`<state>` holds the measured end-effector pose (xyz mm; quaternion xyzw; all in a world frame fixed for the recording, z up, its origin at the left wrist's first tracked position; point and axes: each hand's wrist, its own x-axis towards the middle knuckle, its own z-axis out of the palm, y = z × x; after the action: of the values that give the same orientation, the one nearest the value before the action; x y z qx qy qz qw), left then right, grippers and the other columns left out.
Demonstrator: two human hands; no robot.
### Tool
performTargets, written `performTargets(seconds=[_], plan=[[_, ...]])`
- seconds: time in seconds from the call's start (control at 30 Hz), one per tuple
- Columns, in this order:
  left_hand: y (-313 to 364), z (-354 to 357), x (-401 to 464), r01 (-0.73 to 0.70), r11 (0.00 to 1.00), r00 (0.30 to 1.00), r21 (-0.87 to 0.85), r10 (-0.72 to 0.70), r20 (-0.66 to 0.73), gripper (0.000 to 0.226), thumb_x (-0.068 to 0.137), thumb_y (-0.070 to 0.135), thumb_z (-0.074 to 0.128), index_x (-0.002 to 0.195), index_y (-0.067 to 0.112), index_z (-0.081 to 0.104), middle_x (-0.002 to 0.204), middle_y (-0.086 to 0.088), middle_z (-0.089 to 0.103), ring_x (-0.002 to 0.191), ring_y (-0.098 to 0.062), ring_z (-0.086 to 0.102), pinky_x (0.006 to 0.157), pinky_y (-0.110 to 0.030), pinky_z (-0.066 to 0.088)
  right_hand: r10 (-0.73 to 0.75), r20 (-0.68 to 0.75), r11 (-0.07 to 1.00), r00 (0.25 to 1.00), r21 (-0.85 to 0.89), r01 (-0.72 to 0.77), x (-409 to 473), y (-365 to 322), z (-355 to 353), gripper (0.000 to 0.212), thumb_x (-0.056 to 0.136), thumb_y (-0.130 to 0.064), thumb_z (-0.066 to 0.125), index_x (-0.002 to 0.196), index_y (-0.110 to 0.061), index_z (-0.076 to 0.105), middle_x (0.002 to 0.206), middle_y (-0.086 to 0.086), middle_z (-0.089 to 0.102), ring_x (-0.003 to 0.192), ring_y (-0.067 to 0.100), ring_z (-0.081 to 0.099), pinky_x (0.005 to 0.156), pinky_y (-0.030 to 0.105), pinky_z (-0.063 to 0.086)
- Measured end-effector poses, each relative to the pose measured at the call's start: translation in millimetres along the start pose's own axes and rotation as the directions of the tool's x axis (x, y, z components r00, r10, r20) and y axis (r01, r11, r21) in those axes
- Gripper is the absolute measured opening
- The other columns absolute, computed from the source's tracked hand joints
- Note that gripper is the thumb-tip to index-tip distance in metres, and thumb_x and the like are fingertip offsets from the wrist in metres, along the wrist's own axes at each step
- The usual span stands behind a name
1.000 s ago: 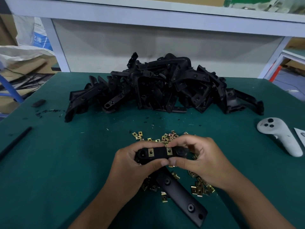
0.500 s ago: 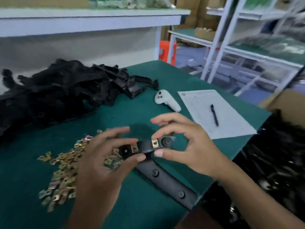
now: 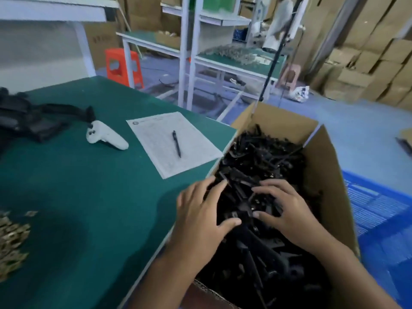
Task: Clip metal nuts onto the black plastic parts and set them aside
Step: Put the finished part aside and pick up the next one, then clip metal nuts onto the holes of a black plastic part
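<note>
Black plastic part [image 3: 247, 210], long, matte, blurred, over a cardboard box [image 3: 334, 197] of like parts: left hand [image 3: 200, 219] fingers spread, released; right hand [image 3: 287, 210] fingers curled, grasping it.

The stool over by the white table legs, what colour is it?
Orange. The plastic stool shows in the head view, on the floor beyond the green table.

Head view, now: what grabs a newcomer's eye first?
Both hands, left hand and right hand, reach into a cardboard box beside the table's right edge, heaped with black plastic parts. On the green table lie a white controller and a paper sheet with a pen; brass nuts sit far left.
</note>
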<state>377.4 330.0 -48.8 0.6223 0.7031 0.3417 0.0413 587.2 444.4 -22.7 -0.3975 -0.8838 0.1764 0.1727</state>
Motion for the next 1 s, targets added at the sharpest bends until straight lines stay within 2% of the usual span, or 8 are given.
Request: performTargets(seconds=[0.17,0.27,0.47,0.53,0.57,0.67,0.83,1.0], plan=[[-43.1,-51.9,-41.2,0.039,0.999,0.956,-0.038,-0.048,-0.29,0.023,0.089,0.051,0.061,0.107,0.038,0.066,0.119,0.024,0.061,0.114,0.0,0.056,0.103,-0.032,0.032,-0.061,-0.059,0.977,0.996,0.199,0.072,12.2,-11.2,35.4,0.016,0.076,-0.035,0.08,0.089,-0.044,0.073,0.115,-0.024,0.062,0.108,-0.004,0.062,0.086,0.008,0.042],[-89.4,-109.2,-84.6,0.197,0.98,0.873,-0.007,-0.179,-0.454,0.018,0.095,0.048,0.054,0.095,0.038,0.069,0.11,0.027,0.065,0.109,0.006,0.056,0.099,-0.036,0.036,-0.189,-0.06,0.933,0.98,0.3,0.198,40.2,-61.7,70.2,0.019,0.076,-0.029,0.089,0.078,-0.038,0.072,0.105,-0.02,0.068,0.098,-0.002,0.066,0.086,0.005,0.042],[-168.5,-211.5,-196.9,0.618,0.775,0.528,-0.136,-0.537,-0.658,0.035,0.103,0.056,0.035,0.099,0.045,0.068,0.105,0.031,0.066,0.106,0.005,0.058,0.091,-0.037,0.045,-0.534,0.084,0.772,0.841,0.454,0.444,79.9,-209.9,142.9,0.038,0.077,-0.082,0.056,0.084,-0.045,0.061,0.121,-0.026,0.062,0.113,-0.004,0.06,0.092,0.007,0.039],[-184.7,-225.7,-223.5,0.716,0.668,0.403,-0.202,-0.632,-0.662,0.032,0.104,0.057,0.032,0.101,0.047,0.063,0.105,0.029,0.062,0.107,-0.005,0.058,0.089,-0.036,0.042,-0.666,0.304,0.74,0.681,0.384,0.552,83.6,-252.0,180.8,0.064,0.072,-0.097,0.038,0.126,-0.063,0.047,0.157,-0.032,0.023,0.146,-0.004,0.026,0.113,0.022,0.032],[-190.5,-229.8,-231.7,0.745,0.62,0.344,-0.245,-0.672,-0.656,0.029,0.099,0.058,0.032,0.101,0.048,0.059,0.106,0.029,0.058,0.107,-0.009,0.056,0.088,-0.035,0.04,-0.684,0.42,0.724,0.597,0.29,0.626,85.2,-268.7,201.6,0.081,0.069,-0.102,0.028,0.142,-0.069,0.02,0.164,-0.027,-0.009,0.153,0.0,0.0,0.122,0.032,0.021],[-203.4,-232.0,-239.7,0.739,0.532,0.197,-0.413,-0.757,-0.623,0.038,0.088,0.064,0.029,0.102,0.045,0.059,0.104,0.019,0.061,0.1,-0.01,0.057,0.08,-0.031,0.038,-0.69,0.543,0.645,0.478,0.162,0.747,90.4,-310.8,243.5,0.09,0.071,-0.102,0.011,0.14,-0.063,-0.031,0.144,-0.029,-0.051,0.144,0.004,-0.032,0.121,0.036,-0.005],[-213.0,-231.2,-243.5,0.599,0.571,0.07,-0.561,-0.735,-0.674,0.041,0.085,0.057,0.039,0.09,0.031,0.07,0.09,0.017,0.073,0.094,0.001,0.062,0.075,-0.02,0.042,-0.748,0.43,0.642,0.505,0.279,0.714,113.8,-359.4,267.3,0.084,0.08,-0.096,0.014,0.153,-0.055,0.002,0.154,-0.036,-0.021,0.144,-0.001,-0.01,0.122,0.042,0.007],[-219.0,-231.3,-240.9,0.567,0.563,0.059,-0.602,-0.756,-0.652,0.042,0.088,0.051,0.043,0.088,0.022,0.073,0.093,0.024,0.072,0.092,-0.001,0.066,0.078,-0.028,0.046,-0.739,-0.086,0.635,0.669,0.245,0.733,200.0,-441.7,253.5,0.063,0.093,-0.048,0.065,0.148,-0.03,0.04,0.156,-0.009,0.026,0.145,0.015,0.02,0.119,0.043,0.023]])
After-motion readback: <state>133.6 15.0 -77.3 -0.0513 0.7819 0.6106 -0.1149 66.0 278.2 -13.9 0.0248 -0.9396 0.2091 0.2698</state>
